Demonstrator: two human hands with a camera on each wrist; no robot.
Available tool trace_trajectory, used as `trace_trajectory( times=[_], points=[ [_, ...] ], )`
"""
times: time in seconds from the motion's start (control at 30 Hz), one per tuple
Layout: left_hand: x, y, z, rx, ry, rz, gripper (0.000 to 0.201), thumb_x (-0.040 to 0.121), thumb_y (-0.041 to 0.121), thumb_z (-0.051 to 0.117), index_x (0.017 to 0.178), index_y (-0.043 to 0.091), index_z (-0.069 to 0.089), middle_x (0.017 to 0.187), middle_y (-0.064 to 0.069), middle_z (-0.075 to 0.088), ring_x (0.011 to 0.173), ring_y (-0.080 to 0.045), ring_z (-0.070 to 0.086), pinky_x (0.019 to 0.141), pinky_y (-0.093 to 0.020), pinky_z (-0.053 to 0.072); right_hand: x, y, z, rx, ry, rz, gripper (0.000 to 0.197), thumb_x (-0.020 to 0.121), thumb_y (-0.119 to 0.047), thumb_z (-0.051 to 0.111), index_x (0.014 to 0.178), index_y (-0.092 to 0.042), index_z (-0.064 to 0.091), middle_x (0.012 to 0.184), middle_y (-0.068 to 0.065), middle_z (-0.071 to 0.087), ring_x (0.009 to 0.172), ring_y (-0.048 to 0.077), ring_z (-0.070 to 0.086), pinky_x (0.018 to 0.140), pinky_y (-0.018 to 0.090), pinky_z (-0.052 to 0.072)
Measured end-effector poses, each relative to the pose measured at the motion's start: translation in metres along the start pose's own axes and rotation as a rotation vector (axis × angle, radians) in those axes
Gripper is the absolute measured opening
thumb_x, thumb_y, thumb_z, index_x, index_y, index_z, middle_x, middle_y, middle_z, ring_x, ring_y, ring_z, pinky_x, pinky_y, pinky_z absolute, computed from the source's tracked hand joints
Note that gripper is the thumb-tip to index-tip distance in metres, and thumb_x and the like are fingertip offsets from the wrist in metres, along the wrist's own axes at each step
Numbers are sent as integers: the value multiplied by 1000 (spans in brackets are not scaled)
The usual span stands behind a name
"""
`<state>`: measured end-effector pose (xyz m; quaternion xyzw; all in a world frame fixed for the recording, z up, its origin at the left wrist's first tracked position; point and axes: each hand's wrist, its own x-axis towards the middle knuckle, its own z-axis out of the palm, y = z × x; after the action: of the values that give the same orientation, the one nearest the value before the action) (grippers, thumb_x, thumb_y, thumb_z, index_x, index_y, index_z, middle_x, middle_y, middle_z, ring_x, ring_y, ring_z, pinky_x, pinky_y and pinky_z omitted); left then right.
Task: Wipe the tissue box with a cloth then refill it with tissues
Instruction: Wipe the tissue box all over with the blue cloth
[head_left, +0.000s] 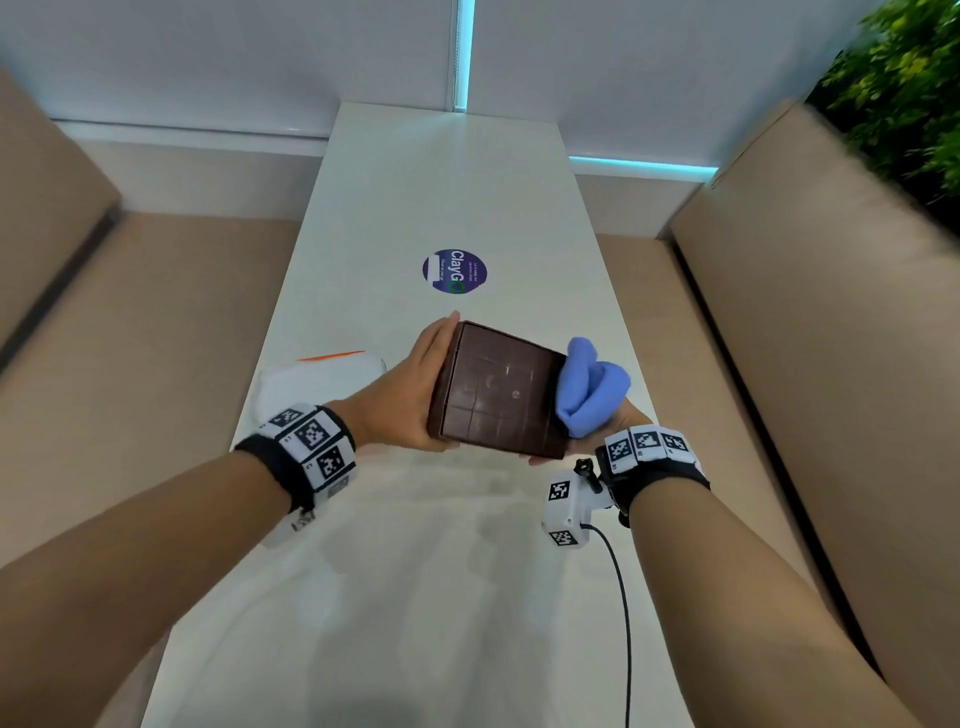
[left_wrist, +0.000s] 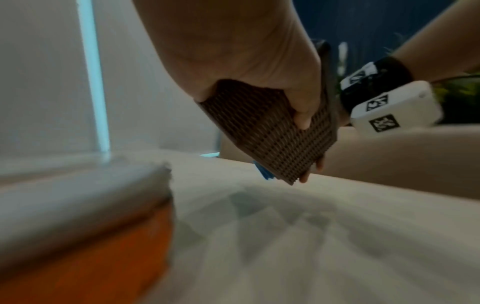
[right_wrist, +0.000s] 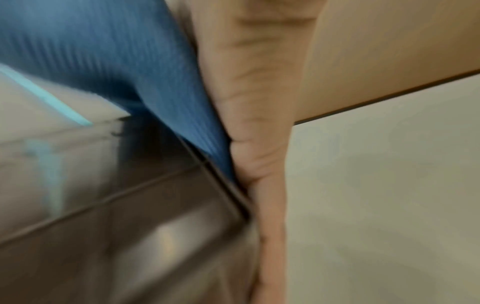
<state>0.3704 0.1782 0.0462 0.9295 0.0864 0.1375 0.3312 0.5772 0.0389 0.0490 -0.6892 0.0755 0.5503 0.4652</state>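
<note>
The brown tissue box (head_left: 498, 389) is held tilted just above the white table (head_left: 441, 182), its smooth base facing me. My left hand (head_left: 410, 384) grips its left side; in the left wrist view the fingers (left_wrist: 301, 121) curl over the woven wall of the box (left_wrist: 272, 131). My right hand (head_left: 631, 418) holds a bunched blue cloth (head_left: 592, 389) against the box's right side, with fingertips (head_left: 540, 460) showing under the near corner. In the blurred right wrist view the cloth (right_wrist: 116, 51) lies between a finger (right_wrist: 259, 123) and the box (right_wrist: 130, 226).
A white tissue pack with an orange stripe (head_left: 317, 382) lies on the table left of the box, close to my left wrist (left_wrist: 78, 236). A round purple sticker (head_left: 454, 271) sits beyond the box. Beige benches (head_left: 130, 364) flank the narrow table. A cable (head_left: 623, 623) hangs from my right wrist.
</note>
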Motion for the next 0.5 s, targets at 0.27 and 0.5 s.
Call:
trace_trajectory(
  times=[0.27, 0.5],
  points=[
    [-5, -28, 36, -292, 60, -264, 149, 49, 52, 81, 146, 6, -22, 158, -9, -1, 147, -15, 6, 121, -25, 13, -1, -1, 18, -62, -171, -442, 48, 103, -29, 32, 149, -21, 24, 147, -3, 34, 140, 16, 32, 111, 30, 32],
    [-8, -46, 47, -453, 72, -332, 133, 52, 25, 88, 145, 31, -7, 152, -3, 23, 140, -9, 29, 113, -21, 31, 11, -17, 4, -429, -161, -411, 32, 97, -5, 34, 118, -11, 57, 79, -4, 63, 74, 10, 49, 65, 19, 38]
  ],
)
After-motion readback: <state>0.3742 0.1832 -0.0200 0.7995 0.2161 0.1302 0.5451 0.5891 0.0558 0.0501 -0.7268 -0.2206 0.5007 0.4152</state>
